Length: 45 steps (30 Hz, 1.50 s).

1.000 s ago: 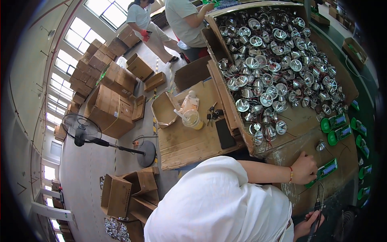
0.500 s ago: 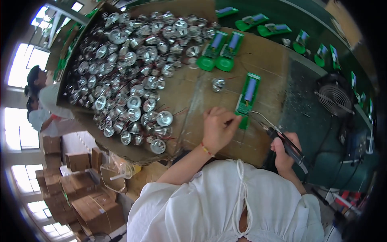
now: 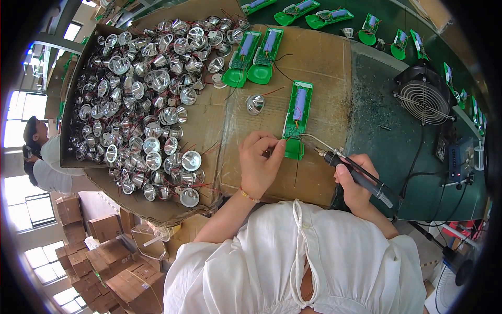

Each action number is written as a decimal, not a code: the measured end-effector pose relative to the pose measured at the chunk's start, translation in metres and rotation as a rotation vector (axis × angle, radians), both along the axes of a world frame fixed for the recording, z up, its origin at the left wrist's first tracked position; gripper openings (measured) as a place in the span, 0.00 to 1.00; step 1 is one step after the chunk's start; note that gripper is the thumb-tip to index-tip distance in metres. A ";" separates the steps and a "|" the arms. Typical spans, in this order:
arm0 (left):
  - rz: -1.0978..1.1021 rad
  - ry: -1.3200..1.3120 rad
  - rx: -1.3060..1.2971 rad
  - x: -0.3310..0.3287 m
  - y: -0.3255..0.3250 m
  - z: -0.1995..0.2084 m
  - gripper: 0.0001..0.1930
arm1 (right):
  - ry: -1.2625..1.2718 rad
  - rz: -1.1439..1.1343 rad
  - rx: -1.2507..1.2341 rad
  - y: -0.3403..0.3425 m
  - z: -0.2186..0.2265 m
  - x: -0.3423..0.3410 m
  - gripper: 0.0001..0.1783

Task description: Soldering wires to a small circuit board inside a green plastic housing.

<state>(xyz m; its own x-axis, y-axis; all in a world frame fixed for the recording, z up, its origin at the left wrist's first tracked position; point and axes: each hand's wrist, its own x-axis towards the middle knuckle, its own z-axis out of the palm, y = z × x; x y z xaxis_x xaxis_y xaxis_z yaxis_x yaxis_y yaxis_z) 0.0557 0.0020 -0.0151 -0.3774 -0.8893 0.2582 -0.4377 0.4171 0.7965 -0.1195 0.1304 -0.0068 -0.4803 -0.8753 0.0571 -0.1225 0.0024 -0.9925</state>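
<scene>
Fingertips of the left grip (image 3: 261, 162), a bare hand with a beaded bracelet (image 3: 250, 196) at its wrist, meet the thumb in the head view, bent beside the left edge of a long green plastic casing (image 3: 293, 115). Whether this grip pinches anything, such as a wire, I cannot tell. The casing lies just above and to the right of the left grip, on a brown cardboard sheet (image 3: 319, 180) over the surface, holding a lavender cylindrical cell (image 3: 299, 103) and a small green circuit board (image 3: 294, 130).

The right grip (image 3: 353, 180), also bare, is closed around a black pen-shaped soldering tool (image 3: 361, 175). The tool's thin bent metal tube (image 3: 319, 140) reaches up and left from this grip to the casing's board; contact is too fine to make out.

Above the left grip sits a shiny silver reflector cup (image 3: 255, 104) with a red wire; farther up lie two similar green casings (image 3: 259, 57), side by side. Left of the left grip, an open brown cardboard box (image 3: 116, 189) holds a heap of silver reflectors (image 3: 151, 83). Up and right of the right grip stands a black fan with a round metal guard (image 3: 426, 99).
</scene>
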 end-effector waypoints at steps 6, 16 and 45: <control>0.070 0.003 0.084 -0.003 0.000 -0.003 0.06 | -0.027 -0.015 0.023 -0.005 0.004 0.004 0.09; 0.058 -0.009 0.056 -0.005 -0.001 -0.001 0.06 | -0.017 0.000 0.030 -0.006 0.002 0.004 0.09; 0.099 0.012 0.094 -0.011 -0.004 -0.001 0.07 | -0.084 -0.016 0.003 -0.020 -0.004 0.006 0.07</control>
